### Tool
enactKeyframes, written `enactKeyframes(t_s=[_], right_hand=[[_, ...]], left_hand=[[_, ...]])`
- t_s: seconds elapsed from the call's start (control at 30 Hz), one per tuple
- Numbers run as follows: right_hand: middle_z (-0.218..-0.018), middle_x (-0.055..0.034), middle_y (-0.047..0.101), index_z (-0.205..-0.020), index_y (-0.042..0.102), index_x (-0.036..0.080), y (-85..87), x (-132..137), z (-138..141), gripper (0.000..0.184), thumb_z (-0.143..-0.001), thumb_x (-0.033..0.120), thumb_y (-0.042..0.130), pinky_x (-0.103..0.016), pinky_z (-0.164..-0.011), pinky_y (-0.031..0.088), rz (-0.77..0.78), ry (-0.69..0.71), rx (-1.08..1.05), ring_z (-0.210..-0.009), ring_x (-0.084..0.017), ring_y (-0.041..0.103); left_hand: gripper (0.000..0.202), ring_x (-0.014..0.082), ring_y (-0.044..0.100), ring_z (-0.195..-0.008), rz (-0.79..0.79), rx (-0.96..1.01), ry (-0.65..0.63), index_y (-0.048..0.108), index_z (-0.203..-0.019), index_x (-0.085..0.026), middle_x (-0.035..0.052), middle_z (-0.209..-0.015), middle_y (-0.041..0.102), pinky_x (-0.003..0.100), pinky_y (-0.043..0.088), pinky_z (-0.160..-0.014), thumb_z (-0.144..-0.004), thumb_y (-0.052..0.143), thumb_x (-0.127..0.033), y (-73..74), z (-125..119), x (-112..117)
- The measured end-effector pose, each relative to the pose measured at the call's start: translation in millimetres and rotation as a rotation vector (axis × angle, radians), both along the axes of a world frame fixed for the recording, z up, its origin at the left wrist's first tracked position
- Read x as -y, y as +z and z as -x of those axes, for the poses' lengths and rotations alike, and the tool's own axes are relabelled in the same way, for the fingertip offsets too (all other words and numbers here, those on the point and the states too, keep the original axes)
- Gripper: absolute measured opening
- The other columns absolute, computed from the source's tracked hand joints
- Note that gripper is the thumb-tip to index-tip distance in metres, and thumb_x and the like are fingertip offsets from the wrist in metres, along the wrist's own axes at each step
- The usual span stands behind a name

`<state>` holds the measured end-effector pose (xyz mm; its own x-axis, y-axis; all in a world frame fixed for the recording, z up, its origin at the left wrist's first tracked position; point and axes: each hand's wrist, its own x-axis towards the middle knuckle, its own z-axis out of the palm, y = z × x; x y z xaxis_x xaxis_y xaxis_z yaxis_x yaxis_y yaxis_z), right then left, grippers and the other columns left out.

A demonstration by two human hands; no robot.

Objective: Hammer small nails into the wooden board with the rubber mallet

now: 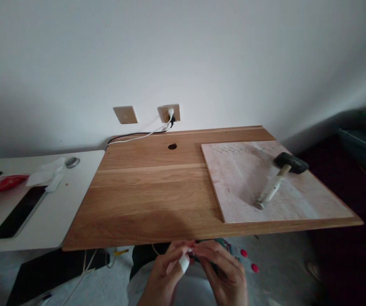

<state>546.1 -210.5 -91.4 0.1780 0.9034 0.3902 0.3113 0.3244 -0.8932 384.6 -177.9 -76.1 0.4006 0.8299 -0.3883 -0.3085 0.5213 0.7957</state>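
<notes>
Meeting at the fingertips just in front of the near edge of the brown wood-grained worktop (151, 204), your left hand (172, 268) and right hand (223, 268) are both partly closed, fingers curled and thumbs bent inward. A small white wrapping (184, 263) sits at your left thumb; whether your fingers pinch anything between them is too small to tell. Ahead and right, a square, pinkish-white, scuffed board (300, 195) lies flat on the worktop, with a black-headed mallet with a pale, worn handle (281, 175) resting on it. Left, an adjoining white tabletop (74, 204) carries a flat black rectangular device (20, 212), crumpled white tissue (47, 172) and a grey tape roll (71, 162). Farther back, a thin white cable (138, 137) runs to a beige wall socket (176, 111).
</notes>
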Motion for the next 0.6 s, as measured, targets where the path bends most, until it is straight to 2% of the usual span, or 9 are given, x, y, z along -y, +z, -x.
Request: enactKeyframes(t_s=[0.17, 0.27, 0.37, 0.47, 0.6], right_hand=[[-0.099, -0.0061, 0.081, -0.127, 0.074, 0.032, -6.6, -4, 10, 0.043, -0.094, 0.007, 0.066, -0.028, -0.078, 0.066, -0.156, 0.175, 0.19, -0.091, -0.022, 0.079], [-0.103, -0.0065, 0.082, -0.136, 0.069, 0.033, -6.0, -17, 17, 0.043, -0.099, 0.013, 0.063, -0.035, -0.083, 0.067, -0.21, 0.258, 0.331, -0.098, -0.024, 0.077], [-0.107, -0.0083, 0.081, -0.139, 0.067, 0.028, 5.0, -32, 21, 0.037, -0.105, 0.018, 0.054, -0.032, -0.088, 0.066, -0.236, 0.391, 0.392, -0.103, -0.023, 0.075], [-0.106, -0.0087, 0.079, -0.131, 0.071, 0.022, 20.2, -43, 23, 0.032, -0.108, 0.021, 0.049, -0.025, -0.089, 0.064, -0.207, 0.53, 0.464, -0.1, -0.02, 0.075], [-0.101, -0.0088, 0.079, -0.122, 0.074, 0.02, 26.9, -50, 24, 0.031, -0.109, 0.021, 0.046, -0.025, -0.083, 0.064, -0.218, 0.59, 0.577, -0.091, -0.02, 0.076]], left_hand=[[0.032, 0.0335, 0.069, -0.115, 0.23, 0.119, 0.132, 0.085, -0.099, -0.019, 0.0141, -0.107, 0.08, 0.052, 0.036, -0.119, -0.073, 0.091, -0.037, -3.7, 13, 7], [0.033, 0.0331, 0.069, -0.118, 0.239, 0.159, 0.218, 0.085, -0.101, -0.017, 0.0153, -0.108, 0.08, 0.05, 0.037, -0.12, -0.073, 0.091, -0.035, -12.1, 26, 9], [0.034, 0.0352, 0.066, -0.122, 0.248, 0.196, 0.285, 0.085, -0.101, -0.015, 0.017, -0.112, 0.079, 0.051, 0.038, -0.119, -0.071, 0.09, -0.032, -23.4, 39, 10], [0.036, 0.0368, 0.062, -0.127, 0.252, 0.235, 0.282, 0.085, -0.101, -0.015, 0.0166, -0.118, 0.077, 0.052, 0.037, -0.119, -0.07, 0.087, -0.032, -30.6, 52, 12], [0.037, 0.0339, 0.057, -0.133, 0.248, 0.215, 0.196, 0.083, -0.113, -0.018, 0.0135, -0.13, 0.074, 0.045, 0.036, -0.117, -0.079, 0.077, -0.033, -27.4, 67, 15]])
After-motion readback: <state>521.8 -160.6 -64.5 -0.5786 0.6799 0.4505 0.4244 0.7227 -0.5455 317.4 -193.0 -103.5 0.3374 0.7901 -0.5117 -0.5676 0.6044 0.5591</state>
